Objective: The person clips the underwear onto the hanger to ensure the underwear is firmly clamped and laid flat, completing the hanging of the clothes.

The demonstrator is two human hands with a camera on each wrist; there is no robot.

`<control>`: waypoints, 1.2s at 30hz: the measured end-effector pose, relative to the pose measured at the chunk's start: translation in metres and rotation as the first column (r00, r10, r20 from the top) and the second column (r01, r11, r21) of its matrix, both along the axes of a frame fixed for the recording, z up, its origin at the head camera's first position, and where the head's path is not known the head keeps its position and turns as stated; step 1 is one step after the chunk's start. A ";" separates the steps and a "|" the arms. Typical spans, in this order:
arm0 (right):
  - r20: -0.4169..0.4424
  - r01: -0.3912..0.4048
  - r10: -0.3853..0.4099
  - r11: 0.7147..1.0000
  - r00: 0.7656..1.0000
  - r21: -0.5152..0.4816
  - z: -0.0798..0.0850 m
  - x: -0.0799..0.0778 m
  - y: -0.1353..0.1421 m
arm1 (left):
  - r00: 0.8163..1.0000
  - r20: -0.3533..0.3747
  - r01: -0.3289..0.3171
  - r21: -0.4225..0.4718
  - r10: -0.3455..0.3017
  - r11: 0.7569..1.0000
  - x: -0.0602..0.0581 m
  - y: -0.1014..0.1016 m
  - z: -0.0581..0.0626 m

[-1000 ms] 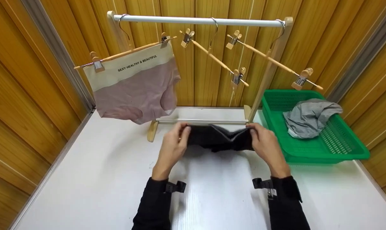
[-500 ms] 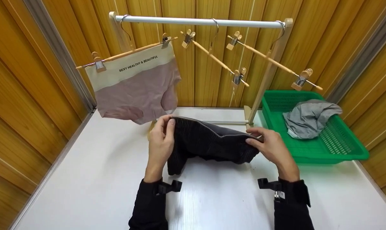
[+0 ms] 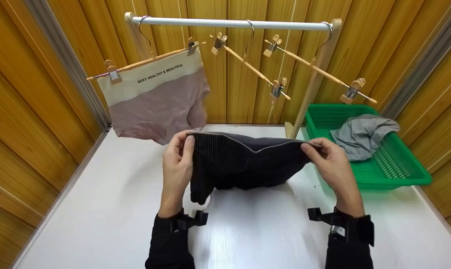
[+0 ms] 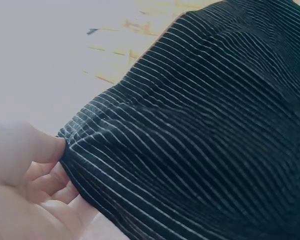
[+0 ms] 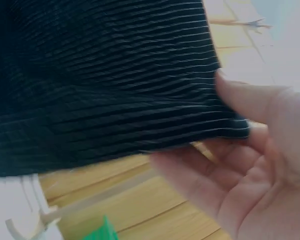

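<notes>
Both hands stretch a pair of black underpants with thin pale stripes above the white table. My left hand pinches one end of its upper edge between thumb and fingers; the left wrist view shows the thumb pressed on the striped cloth. At the opposite end, my right hand grips the other corner, its lower fingers behind the fabric in the right wrist view. The upper edge dips in the middle, showing a dark inner side. A longer fold hangs down near the left hand.
Behind stands a rack with a white rail. Pink underpants hang from its left clip hanger; the middle hanger and right hanger hold nothing. On the right, a green basket contains grey cloth.
The hands have spread apart, left hand to the left and right hand to the right, pulling the black underpants wider. More of the striped front shows now.
</notes>
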State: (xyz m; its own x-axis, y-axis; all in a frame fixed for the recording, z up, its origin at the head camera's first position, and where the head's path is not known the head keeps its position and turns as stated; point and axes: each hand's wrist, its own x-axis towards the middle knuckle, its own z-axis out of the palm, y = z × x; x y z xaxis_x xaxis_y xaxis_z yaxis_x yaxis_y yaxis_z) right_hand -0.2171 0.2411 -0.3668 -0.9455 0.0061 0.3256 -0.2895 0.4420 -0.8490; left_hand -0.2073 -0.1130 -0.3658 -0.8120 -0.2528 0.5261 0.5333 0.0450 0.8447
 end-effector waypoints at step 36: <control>0.072 -0.029 0.008 0.955 0.997 0.297 -0.075 -0.049 0.002 | 0.931 0.322 -0.034 -0.391 0.171 0.920 -0.050 -0.006 -0.081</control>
State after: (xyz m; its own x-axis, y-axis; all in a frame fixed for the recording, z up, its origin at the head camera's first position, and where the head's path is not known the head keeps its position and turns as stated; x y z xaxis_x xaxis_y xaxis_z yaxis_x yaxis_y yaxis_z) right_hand -0.2662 0.2428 -0.4416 -0.9648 -0.0985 0.2440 -0.2452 0.6726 -0.6982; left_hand -0.2574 -0.1189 -0.4472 -0.9384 -0.1857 0.2913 0.1885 0.4313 0.8823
